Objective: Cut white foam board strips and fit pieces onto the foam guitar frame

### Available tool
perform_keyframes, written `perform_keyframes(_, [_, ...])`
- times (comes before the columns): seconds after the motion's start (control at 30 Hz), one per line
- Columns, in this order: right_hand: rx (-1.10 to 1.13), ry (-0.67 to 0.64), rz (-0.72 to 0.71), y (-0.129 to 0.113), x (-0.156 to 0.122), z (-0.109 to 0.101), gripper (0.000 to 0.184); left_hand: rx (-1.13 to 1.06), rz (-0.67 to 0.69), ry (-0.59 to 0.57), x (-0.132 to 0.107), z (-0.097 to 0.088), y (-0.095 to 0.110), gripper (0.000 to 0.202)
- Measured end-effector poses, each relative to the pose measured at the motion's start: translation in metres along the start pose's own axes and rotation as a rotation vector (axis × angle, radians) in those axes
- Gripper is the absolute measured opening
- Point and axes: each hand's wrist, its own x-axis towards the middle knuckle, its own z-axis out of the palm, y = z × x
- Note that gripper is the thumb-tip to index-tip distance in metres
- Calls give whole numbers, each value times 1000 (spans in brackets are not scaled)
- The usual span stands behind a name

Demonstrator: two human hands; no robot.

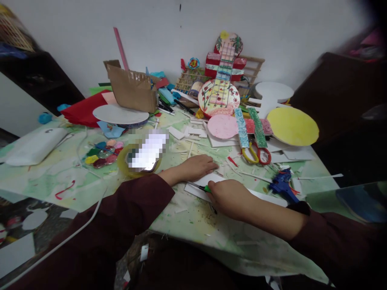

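Note:
My left hand (198, 166) lies flat, fingers together, pressing on a white sheet of board (208, 180) on the paint-stained table (60, 177). My right hand (229, 197) is closed around a green-handled craft knife (203, 187), whose blade points left across the white sheet just below my left hand. Both arms wear dark maroon sleeves. The lower part of the sheet is hidden under my right hand.
Scissors with yellow and red handles (256, 154) lie to the right, and a blue glue gun (282, 185) beyond them. A paint palette (102, 153), a tape roll (136, 169), a cardboard box (131, 88), a painted guitar model (222, 80), pink, white and yellow discs (292, 125) crowd the back.

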Motion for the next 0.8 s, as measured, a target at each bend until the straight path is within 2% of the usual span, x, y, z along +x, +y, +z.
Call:
perform_keyframes(0.4, [8, -39, -21, 1, 7, -2, 19, -6, 0, -2, 0, -2, 0, 33])
perform_keyframes(0.57, [13, -26, -40, 3, 5, 0, 20, -22, 13, -53, 2, -3, 0, 34])
perform_keyframes(0.8, [-11, 38, -103, 14, 2, 4, 23, -292, -102, -107, 9, -3, 0, 37])
